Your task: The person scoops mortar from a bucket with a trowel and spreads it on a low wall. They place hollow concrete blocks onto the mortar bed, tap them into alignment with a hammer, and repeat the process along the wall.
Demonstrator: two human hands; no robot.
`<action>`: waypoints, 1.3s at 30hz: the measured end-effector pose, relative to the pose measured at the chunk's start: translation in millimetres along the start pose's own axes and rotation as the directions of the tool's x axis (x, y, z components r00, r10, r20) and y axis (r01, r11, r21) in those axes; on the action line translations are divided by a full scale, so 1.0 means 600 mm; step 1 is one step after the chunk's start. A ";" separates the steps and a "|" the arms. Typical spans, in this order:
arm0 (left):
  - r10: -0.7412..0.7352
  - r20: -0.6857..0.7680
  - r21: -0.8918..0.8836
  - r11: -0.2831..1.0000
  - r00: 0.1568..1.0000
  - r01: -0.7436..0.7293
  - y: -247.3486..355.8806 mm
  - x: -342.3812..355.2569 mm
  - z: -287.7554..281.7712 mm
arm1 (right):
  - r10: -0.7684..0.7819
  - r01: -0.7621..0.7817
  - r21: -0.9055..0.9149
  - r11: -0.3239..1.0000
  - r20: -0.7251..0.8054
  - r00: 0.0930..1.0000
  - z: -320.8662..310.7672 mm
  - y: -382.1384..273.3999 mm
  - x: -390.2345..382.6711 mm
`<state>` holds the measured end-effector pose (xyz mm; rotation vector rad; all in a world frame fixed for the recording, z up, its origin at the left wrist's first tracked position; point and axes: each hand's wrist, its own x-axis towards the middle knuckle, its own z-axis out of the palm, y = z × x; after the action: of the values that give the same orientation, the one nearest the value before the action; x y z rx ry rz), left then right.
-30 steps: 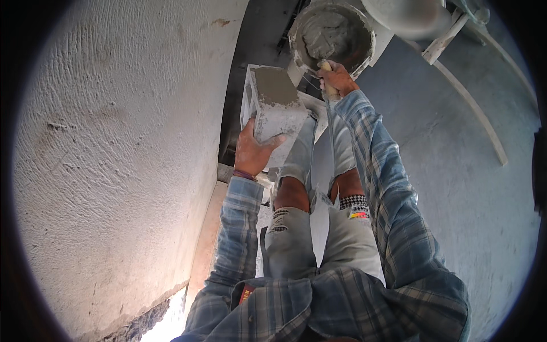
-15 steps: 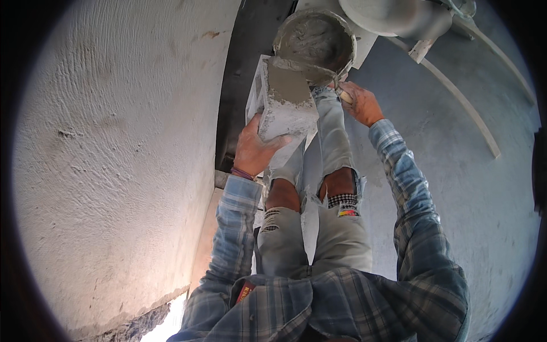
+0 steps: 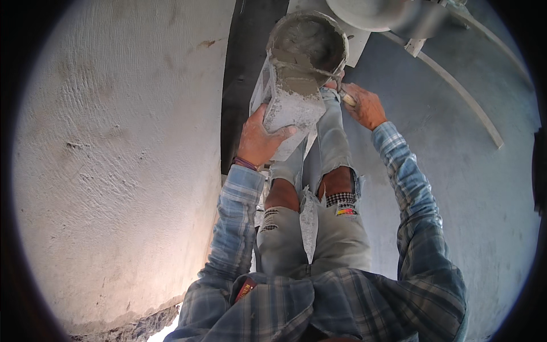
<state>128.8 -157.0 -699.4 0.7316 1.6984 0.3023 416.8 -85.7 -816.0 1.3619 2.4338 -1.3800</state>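
Observation:
My left hand (image 3: 259,139) grips a pale, mortar-stained, box-shaped block (image 3: 296,114) from its left side, thumb across the near face. Wet grey mortar covers the block's far upper part, which meets the near rim of a round bucket (image 3: 344,43). Soft grey mortar (image 3: 307,41) lies inside that bucket. Closed around the pale handle of a trowel (image 3: 348,100) is my right hand (image 3: 366,107), at the bucket's near right. The trowel's mortar-smeared blade reaches left across the bucket's near rim to the block's far end; its outline is partly lost in the mortar.
A rough plastered wall (image 3: 125,148) fills the left side. Beyond the bucket, at the upper right, is a whitish round basin (image 3: 364,16), with a pale board (image 3: 359,47) beside the bucket. A long, thin strip (image 3: 464,97) lies at right. My legs stretch out below the block.
My left hand and the block have shifted slightly right and tilted against the bucket. The trowel blade now sits closer over the block's far end. Both hands keep their hold.

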 end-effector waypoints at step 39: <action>-0.014 -0.037 -0.105 0.994 0.999 0.010 -0.025 -0.044 -0.010 | 0.143 -0.198 0.495 0.846 0.147 0.979 0.056 0.030 0.032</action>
<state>121.4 -183.4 -685.5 0.6418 1.7085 0.3957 405.0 -92.4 -856.6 1.4956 1.8907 -2.0774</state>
